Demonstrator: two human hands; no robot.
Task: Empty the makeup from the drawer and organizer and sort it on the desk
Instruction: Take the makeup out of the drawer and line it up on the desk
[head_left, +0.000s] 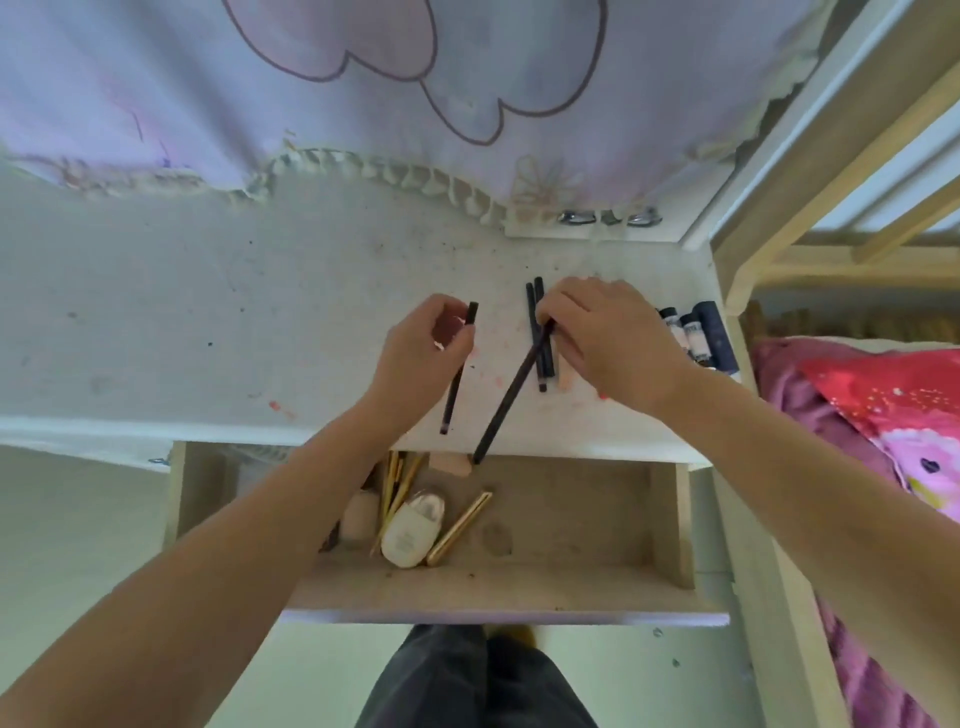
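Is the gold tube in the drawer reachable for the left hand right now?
Probably not yet: the left hand grips a dark pencil. Nothing covers the gold tube in the open drawer, so once freed, likely yes.

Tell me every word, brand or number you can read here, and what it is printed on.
None can be read.
Tubes at the right edge of the desk: pale labels with dark marks, too blurred to read.
White bottle in the drawer: faint print, too small to read.
Dark pencils, gold tube: no lettering shows.
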